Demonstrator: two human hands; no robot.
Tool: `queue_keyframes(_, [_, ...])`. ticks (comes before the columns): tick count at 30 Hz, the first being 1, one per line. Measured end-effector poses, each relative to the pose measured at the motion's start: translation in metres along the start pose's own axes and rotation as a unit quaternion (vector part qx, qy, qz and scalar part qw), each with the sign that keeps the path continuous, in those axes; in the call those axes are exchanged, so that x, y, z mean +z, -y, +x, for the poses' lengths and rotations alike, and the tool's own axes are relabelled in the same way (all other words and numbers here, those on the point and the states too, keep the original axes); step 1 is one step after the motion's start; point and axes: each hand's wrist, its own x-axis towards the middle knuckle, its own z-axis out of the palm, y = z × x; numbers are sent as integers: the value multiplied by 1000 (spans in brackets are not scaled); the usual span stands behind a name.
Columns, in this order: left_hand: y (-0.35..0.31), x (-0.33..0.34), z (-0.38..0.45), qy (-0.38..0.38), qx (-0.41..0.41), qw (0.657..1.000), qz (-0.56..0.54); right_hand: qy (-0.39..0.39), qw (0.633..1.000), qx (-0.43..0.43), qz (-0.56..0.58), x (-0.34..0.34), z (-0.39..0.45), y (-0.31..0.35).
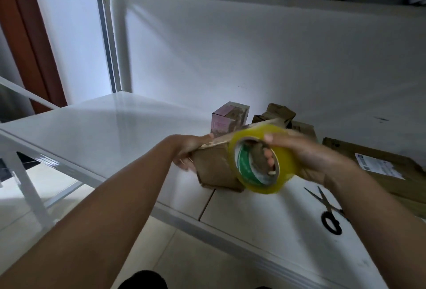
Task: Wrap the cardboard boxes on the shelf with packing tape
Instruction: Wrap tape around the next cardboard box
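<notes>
Cardboard box point(214, 164) is being gripped by the left hand point(187, 150) above the shelf point(96, 125) edge; the right hand point(306, 159), fingers through the tape roll point(262, 159), is wrapping. Next: likely drawing tape around.

1. The left hand point(187, 150) grips the left end of a brown cardboard box point(213, 165) above the white shelf point(103, 127).
2. The right hand point(309, 157) holds a yellowish tape roll point(265, 158) against the box, fingers through its core.
3. Behind stand a pink-sided box point(227, 119) and crumpled brown boxes point(280, 112).
4. Black-handled scissors point(327, 212) lie on the shelf beside a flat labelled carton point(391, 173).
</notes>
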Motion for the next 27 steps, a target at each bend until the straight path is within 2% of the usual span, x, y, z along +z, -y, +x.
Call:
queue_keyframes(1, [2, 4, -1, 18, -4, 1000, -11, 7, 999, -27, 26, 2, 2, 10])
queue_keyframes(2, [3, 9, 0, -2, 10, 1000, -12, 10, 998, -50, 45, 5, 5, 19])
queue_keyframes(3, [2, 14, 0, -63, 39, 997, -3, 8, 996, -68, 55, 9, 11, 25])
queue_keyframes(5, [-2, 22, -1, -236, 122, 964, 16, -14, 995, -81, 48, 17, 23, 34])
queue_keyframes(7, [-4, 23, -9, -311, 209, 926, -51, -42, 995, -81, 31, 24, 36, 37])
queue_keyframes(10, [7, 29, -32, -299, 336, 881, -145, -95, 992, -87, 5, 35, 54, 36])
queue_keyframes(12, [22, 42, -45, -242, 382, 885, -114, -127, 988, -82, -10, 42, 64, 36])
queue_keyframes(14, [28, 55, -51, -202, 383, 901, -34, -150, 985, -83, -14, 48, 71, 38])
queue_keyframes(17, [17, 65, -51, -280, 349, 891, 79, -168, 982, -82, -12, 53, 76, 39])
queue_keyframes(20, [12, 65, -44, -314, 321, 886, 118, -167, 983, -63, -34, 50, 73, 41])
queue_keyframes(23, [9, 59, -37, -304, 274, 905, 115, -152, 979, 4, -138, 42, 65, 56])
queue_keyframes(27, [5, 47, -29, -310, 230, 915, 119, -124, 938, 120, -300, 29, 49, 65])
